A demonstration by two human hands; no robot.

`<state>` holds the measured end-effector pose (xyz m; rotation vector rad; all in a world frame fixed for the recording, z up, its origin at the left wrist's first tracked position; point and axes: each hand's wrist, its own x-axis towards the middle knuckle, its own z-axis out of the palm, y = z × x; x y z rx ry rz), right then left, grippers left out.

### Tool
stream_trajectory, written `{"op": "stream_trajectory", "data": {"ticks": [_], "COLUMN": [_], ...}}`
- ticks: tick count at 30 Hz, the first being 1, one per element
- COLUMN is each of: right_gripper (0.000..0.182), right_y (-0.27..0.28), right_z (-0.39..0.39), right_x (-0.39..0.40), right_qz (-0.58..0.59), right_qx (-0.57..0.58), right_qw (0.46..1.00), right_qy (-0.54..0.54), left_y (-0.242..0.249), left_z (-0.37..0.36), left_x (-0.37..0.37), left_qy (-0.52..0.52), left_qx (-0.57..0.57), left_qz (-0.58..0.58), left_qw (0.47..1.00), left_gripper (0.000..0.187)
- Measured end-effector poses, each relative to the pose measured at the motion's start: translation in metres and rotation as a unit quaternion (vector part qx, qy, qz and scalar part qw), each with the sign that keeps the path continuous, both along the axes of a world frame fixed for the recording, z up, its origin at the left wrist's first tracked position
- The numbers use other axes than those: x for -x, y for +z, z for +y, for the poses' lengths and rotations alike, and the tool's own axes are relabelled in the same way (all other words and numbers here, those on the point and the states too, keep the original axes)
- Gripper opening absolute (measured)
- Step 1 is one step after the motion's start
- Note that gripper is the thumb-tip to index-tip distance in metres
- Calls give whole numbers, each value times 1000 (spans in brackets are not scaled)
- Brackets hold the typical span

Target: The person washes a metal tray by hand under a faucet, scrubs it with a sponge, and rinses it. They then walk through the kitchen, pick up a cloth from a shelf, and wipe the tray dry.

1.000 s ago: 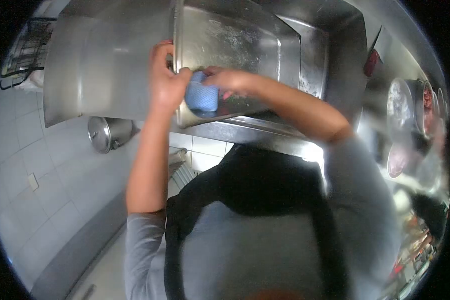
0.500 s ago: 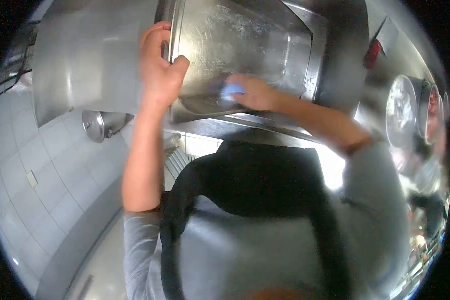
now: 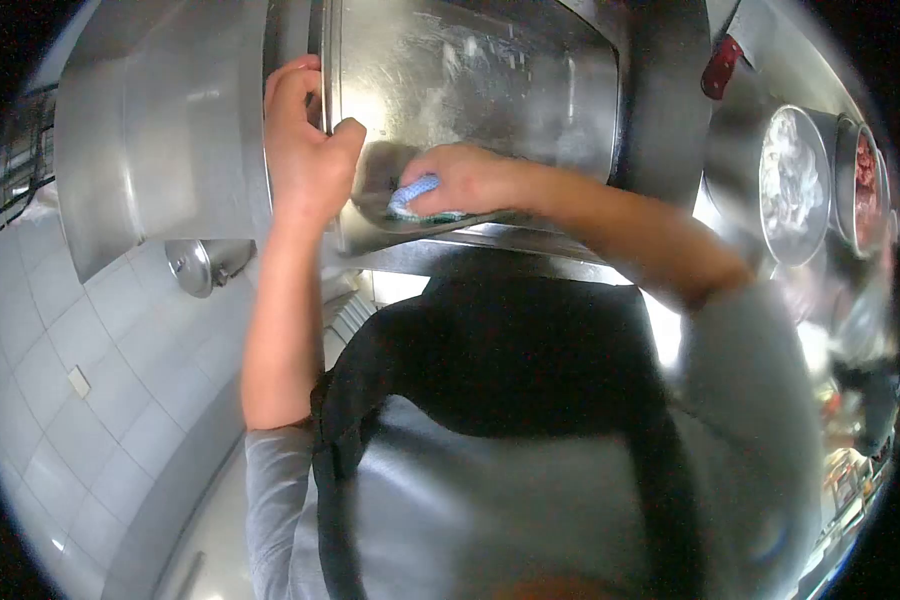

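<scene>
A large rectangular metal tray [image 3: 530, 90] with raised sides lies in front of me, its inner face wet and streaked with pale marks. My left hand [image 3: 312, 140] is closed round its left rim, thumb on the inner side and fingers outside. Inside the tray, at the near left corner, my right hand [image 3: 460, 180] presses a blue scrubbing cloth [image 3: 416, 192] against the metal. Part of the cloth is hidden under the fingers.
Steel panelling [image 3: 160, 140] stands to the left, above a tiled floor [image 3: 90, 370] with a lidded metal pot [image 3: 198, 268]. On the right are a red-handled knife [image 3: 722, 68], a container with white contents [image 3: 795, 185] and another with red pieces [image 3: 867, 180].
My right hand has moved left with the cloth into the tray's near corner. My left hand keeps its hold on the rim. The view has shifted slightly.
</scene>
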<state>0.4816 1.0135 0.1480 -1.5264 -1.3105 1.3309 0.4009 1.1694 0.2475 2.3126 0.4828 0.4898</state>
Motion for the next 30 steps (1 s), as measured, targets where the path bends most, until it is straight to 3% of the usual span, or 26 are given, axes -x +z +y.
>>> {"op": "stream_trajectory", "data": {"ticks": [1, 2, 4, 6, 9, 11, 13, 15, 18, 20, 22, 24, 26, 27, 29, 30], "right_gripper": [42, 39, 37, 37, 39, 36, 33, 32, 34, 33, 35, 36, 36, 35, 33, 36], "right_y": [0, -36, -125, -173, -125, -58, -41, -49, -97, -99, -25, 49, 108, 122, 115, 119], "right_z": [2, -15, -63, -119, -89, -43, -46, -80, -158, -169, -168, -182, -172, -157, -118, -118], "right_x": [5, 1, -13, -24, 3, 29, 30, 12, -24, -20, -17, -20, -25, -34, -78, -123], "right_qz": [13, -1, -137, -164, -130, -15, 20, 25, -29, -85, -100, -3, 195, 320, 334, 335], "right_qx": [7, -37, 101, 193, 172, -22, -40, 5, 104, 87, 14, -58, -38, -15, -27, -53], "right_qw": [1000, 999, 983, 964, 976, 999, 998, 998, 993, 992, 992, 992, 938, 879, 826, 825], "right_qy": [-11, -11, 74, 85, 44, -18, -54, -62, -41, -44, -68, -111, -284, -354, -453, -451], "left_y": [-3, -6, -15, -20, -20, -11, 3, -2, -6, -31, -23, 33, 78, 86, 81, 70], "left_z": [-5, -7, -5, -3, 0, -3, -22, -38, -83, -111, -150, -193, -209, -207, -201, -207], "left_x": [0, 3, 15, 26, 36, 34, 24, 9, -16, -35, -57, -84, -106, -114, -129, -136], "left_qy": [-4, -7, -4, -14, -27, -12, -20, -8, 8, -11, -31, -51, -69, -59, -38, -27], "left_qx": [-4, -8, 0, -5, 4, 51, 104, 216, 245, 271, 291, 306, 321, 301, 261, 240], "left_qz": [1, 2, -3, -8, -18, -25, -18, -32, -23, -44, -36, -1, 37, 47, 66, 75], "left_qw": [1000, 1000, 1000, 1000, 999, 998, 994, 976, 969, 962, 955, 951, 944, 951, 962, 967], "left_gripper": [28, 28, 29, 30, 31, 32, 30, 27, 27, 33, 41, 50, 59, 59, 61, 61]}}
